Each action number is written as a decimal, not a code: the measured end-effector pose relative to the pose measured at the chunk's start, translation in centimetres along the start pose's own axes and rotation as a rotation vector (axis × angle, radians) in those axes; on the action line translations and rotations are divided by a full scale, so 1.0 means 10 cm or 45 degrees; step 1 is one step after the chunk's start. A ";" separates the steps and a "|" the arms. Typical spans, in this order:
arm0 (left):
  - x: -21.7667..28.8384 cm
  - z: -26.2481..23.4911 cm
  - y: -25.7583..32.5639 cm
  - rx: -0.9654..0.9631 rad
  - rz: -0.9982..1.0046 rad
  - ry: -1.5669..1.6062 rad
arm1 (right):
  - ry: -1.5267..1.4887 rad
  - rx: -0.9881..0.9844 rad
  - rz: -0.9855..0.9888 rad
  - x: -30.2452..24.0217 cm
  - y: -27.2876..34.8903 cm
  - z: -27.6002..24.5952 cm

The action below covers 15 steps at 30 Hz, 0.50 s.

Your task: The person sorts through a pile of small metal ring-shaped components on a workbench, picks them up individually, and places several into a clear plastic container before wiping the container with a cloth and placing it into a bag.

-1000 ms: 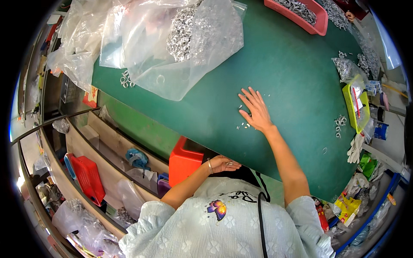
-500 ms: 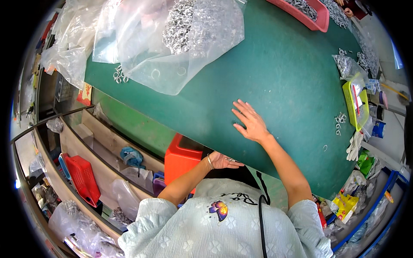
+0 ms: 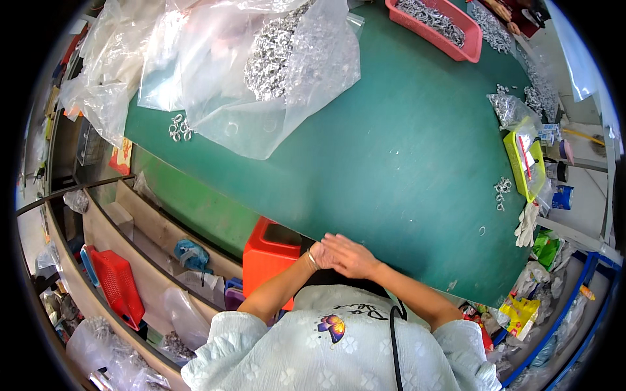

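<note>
One red perforated basket (image 3: pixel 117 287) is seen propped among the shelf compartments at far left. Several loose silver rings (image 3: pixel 179 128) are scattered beside a clear plastic bag (image 3: pixel 261 130), in which many more are contained. Below, a red stool (image 3: pixel 266 254) is partly covered by the table's edge. The left hand (image 3: pixel 317 254) is largely hidden by the right hand (image 3: pixel 351 257), which is laid across it with fingers nearly straight; how far the left is opened, or whether anything is held between them, cannot be told. Both are placed at the near edge of the green table (image 3: pixel 385 195). Farther right, a pink tray (image 3: pixel 425 36) is filled with metal pieces, and white gloves (image 3: pixel 526 226) are laid near the rim
</note>
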<state>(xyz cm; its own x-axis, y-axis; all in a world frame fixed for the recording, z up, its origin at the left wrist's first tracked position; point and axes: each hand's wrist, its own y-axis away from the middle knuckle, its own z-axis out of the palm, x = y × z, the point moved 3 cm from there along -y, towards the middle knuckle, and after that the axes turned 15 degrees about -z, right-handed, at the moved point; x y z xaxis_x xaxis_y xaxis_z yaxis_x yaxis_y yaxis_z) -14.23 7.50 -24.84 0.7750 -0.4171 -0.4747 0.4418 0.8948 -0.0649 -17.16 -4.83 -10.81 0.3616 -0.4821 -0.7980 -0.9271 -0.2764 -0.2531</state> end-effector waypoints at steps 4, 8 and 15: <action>0.06 -0.24 0.12 0.393 0.134 -0.329 | -0.144 0.014 -0.181 -0.12 0.02 0.12; 0.13 -0.14 -0.04 0.381 0.096 -0.307 | -0.169 0.083 -0.249 -0.15 0.02 0.16; 0.00 0.00 0.06 0.586 0.071 -0.215 | -0.079 0.495 -0.040 -0.17 -0.05 -0.11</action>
<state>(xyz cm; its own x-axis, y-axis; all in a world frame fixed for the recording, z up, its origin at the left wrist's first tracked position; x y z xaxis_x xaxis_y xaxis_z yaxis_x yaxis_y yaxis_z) -13.97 8.01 -24.91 0.8487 -0.4246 -0.3154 0.5219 0.7692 0.3687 -17.16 -4.76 -8.74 0.3949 -0.4239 -0.8151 -0.8881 0.0509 -0.4567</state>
